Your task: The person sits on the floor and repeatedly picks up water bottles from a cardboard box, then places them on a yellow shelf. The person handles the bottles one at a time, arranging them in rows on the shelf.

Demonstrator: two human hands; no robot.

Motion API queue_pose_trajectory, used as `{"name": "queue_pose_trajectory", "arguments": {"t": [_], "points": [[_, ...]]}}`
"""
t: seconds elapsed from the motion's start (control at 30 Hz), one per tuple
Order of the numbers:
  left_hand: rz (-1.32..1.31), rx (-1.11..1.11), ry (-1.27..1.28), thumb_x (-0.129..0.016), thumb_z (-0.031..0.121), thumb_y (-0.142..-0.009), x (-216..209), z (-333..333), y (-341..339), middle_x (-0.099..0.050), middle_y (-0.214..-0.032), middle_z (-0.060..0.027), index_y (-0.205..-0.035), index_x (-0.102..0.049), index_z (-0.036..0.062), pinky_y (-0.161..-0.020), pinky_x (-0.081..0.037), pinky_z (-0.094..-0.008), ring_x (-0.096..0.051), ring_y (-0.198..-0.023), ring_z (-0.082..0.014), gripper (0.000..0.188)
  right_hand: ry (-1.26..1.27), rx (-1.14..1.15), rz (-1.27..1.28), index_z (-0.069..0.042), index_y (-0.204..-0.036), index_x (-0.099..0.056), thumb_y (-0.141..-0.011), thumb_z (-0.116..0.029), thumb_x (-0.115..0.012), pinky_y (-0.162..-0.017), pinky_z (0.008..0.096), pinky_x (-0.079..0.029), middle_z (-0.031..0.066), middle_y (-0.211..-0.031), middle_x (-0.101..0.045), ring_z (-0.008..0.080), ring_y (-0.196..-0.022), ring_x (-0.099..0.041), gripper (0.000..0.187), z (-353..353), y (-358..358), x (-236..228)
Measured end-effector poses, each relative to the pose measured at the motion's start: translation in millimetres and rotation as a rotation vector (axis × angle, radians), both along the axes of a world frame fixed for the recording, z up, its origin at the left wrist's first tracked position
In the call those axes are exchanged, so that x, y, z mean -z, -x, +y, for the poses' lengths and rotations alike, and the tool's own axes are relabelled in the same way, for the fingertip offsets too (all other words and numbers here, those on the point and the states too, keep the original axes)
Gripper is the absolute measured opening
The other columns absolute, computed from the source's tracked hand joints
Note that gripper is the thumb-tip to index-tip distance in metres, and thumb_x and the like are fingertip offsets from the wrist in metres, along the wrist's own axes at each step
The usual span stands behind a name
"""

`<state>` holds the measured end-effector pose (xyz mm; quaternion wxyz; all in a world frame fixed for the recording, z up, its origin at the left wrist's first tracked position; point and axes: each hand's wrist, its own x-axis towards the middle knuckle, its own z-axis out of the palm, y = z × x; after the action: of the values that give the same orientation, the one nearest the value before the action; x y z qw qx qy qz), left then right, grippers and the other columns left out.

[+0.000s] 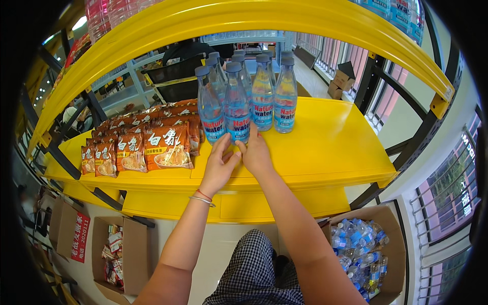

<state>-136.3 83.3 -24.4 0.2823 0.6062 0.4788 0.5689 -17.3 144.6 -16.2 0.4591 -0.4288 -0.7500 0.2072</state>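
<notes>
Several clear water bottles with blue-grey caps and blue labels stand upright in a tight cluster on a yellow shelf (325, 152). My two hands meet at the base of the front water bottle (237, 107). The fingers of my left hand (221, 161) curl against its lower left side, close to the neighbouring bottle (209, 109). Along its lower right side presses my right hand (257, 152), thumb toward me and fingers partly hidden behind the bottle. Two more bottles, one of them the rightmost bottle (285, 96), stand right of my right hand.
Orange instant noodle packets (168, 145) stand in rows left of the bottles. A yellow upper shelf (244, 11) arches overhead, with black uprights (367, 86) at the sides. Below are a carton of bottles (399, 244) at right and a carton of packets (137, 254) at left.
</notes>
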Motion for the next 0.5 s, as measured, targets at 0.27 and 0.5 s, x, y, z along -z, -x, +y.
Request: {"name": "queue_pose_trajectory", "arguments": {"t": [0.27,0.5], "points": [[0.035,-0.022,-0.017,-0.058,0.005,-0.087,-0.1,1.5,-2.5,-0.033,-0.139,-0.0108,-0.137,-0.033,0.0011,-0.100,-0.039,-0.0327,-0.037,-0.129,-0.0262,0.056,0.055,0.008,-0.065,0.003,-0.136,-0.023,-0.083,-0.016,-0.062,-0.083,0.0454,-0.046,0.0321,-0.112,-0.051,0.0434,-0.102,-0.053,0.069,-1.0,-2.1,-1.8],[0.022,-0.078,-0.055,-0.057,0.007,-0.087,0.6,1.7,-1.7,-0.042,-0.130,-0.0142,-0.133,-0.037,-0.0016,-0.092,-0.046,-0.0316,-0.045,-0.122,-0.0257,0.052,0.040,0.027,0.000,0.003,-0.136,-0.023,-0.081,-0.014,-0.063,-0.084,0.0451,-0.045,0.0303,-0.113,-0.051,0.0434,-0.102,-0.053,0.069,-6.3,-0.3,0.9]]}}
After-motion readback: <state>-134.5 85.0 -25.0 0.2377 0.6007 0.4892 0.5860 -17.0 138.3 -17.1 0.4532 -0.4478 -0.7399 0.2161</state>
